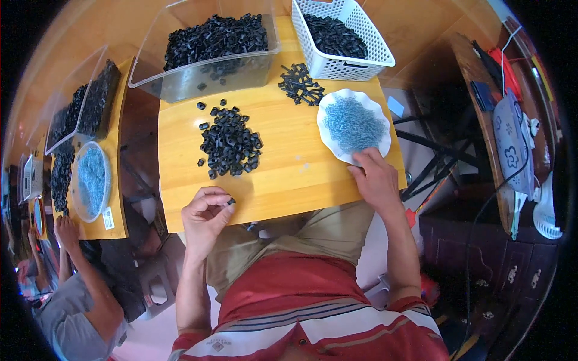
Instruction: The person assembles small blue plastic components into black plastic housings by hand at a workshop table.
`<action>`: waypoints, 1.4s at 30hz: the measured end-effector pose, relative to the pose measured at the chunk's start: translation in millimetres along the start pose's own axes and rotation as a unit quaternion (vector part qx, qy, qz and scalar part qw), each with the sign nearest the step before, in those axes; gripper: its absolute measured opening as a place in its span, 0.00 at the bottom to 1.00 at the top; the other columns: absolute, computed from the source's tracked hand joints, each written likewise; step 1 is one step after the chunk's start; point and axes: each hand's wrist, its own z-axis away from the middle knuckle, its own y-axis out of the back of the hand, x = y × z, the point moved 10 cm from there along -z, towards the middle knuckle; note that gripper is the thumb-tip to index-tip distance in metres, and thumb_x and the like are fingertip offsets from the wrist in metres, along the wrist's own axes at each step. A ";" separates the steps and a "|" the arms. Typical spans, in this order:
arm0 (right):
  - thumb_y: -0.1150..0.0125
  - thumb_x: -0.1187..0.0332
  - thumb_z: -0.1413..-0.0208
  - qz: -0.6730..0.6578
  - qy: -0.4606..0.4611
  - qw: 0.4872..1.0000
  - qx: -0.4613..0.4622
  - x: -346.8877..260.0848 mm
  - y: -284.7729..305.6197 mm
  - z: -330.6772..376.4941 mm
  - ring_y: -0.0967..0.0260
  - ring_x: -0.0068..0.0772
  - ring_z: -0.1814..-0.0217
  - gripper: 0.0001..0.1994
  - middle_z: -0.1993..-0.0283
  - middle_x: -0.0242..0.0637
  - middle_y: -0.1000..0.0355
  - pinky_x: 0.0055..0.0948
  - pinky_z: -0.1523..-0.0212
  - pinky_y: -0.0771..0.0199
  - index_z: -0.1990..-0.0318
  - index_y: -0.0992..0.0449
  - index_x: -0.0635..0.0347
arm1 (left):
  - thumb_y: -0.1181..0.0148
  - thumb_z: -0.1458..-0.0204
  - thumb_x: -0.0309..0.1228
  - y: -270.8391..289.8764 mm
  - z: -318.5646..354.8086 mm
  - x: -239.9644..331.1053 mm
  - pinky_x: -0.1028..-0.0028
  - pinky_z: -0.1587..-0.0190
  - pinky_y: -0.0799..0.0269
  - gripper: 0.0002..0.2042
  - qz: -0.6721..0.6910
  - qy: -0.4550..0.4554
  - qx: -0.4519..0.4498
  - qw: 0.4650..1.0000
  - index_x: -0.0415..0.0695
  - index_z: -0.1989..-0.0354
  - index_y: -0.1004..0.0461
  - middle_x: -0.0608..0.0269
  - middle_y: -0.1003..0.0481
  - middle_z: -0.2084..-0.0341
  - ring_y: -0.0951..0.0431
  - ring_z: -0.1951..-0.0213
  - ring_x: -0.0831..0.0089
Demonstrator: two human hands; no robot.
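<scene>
Counter: yellow wood, its centre taken as the dial's middle, with 12 o'clock at the far edge.
Left hand: at 7 o'clock, thumb and fingers pinched on one small black piece; the piece juts past the fingertips, presumably to leave it exposed and visible.
Right hand: at 4 o'clock, fingers bent over the near rim of the plate; whether they grip anything cannot be told.
Scalloped plate: white, at 3 o'clock, heaped with fine pale-blue pieces; its raised rim likely keeps them together, within short reach of the right hand.
Loose black heap: chunky pieces at 9 o'clock, just beyond the left hand, apparently spread for easy picking.
Black stick pile: slender pieces at 1 o'clock, between bin and plate.
Clear bin: at 10 to 11 o'clock, full of chunky black pieces; probably bulk stock, set back to spare working room.
Perforated basket: white, farther out at 1 o'clock, holding dark slender pieces.
Neighbouring counter: at 8 to 9 o'clock, similarly laid out, with a co-worker's hand at its near edge.
</scene>
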 end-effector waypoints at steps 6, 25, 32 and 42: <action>0.38 0.69 0.45 -0.024 0.010 1.000 -0.009 4.1 -4.4 2.6 0.25 0.49 0.60 0.08 0.58 0.38 0.28 0.45 0.61 0.25 0.59 0.22 0.56 | 0.33 0.51 0.15 -21.8 3.4 -19.4 0.80 0.60 0.25 0.08 0.069 0.068 -0.020 0.995 0.38 0.63 0.19 0.62 0.26 0.61 0.24 0.63 0.80; 0.37 0.76 0.53 -0.103 0.074 0.986 0.111 -4.5 16.0 7.5 0.27 0.47 0.72 0.05 0.69 0.41 0.29 0.41 0.71 0.26 0.69 0.25 0.58 | 0.34 0.49 0.14 -72.3 11.9 -33.6 0.79 0.56 0.26 0.09 0.137 0.123 -0.071 0.980 0.41 0.63 0.24 0.61 0.22 0.58 0.24 0.60 0.82; 0.37 0.80 0.53 -0.297 0.018 0.952 0.075 -9.4 8.1 5.6 0.27 0.24 0.74 0.05 0.71 0.35 0.27 0.24 0.72 0.28 0.69 0.24 0.62 | 0.35 0.48 0.14 -83.0 10.1 -33.0 0.80 0.57 0.26 0.09 0.126 0.121 -0.058 0.983 0.40 0.62 0.22 0.64 0.20 0.63 0.23 0.62 0.82; 0.37 0.79 0.48 -0.678 -0.085 0.702 -0.202 -70.3 -61.5 17.8 0.25 0.21 0.71 0.03 0.67 0.33 0.25 0.22 0.70 0.23 0.66 0.22 0.66 | 0.34 0.47 0.19 -104.8 7.0 -6.7 0.78 0.57 0.23 0.10 -0.024 0.010 -0.083 0.996 0.37 0.56 0.22 0.64 0.19 0.66 0.20 0.62 0.79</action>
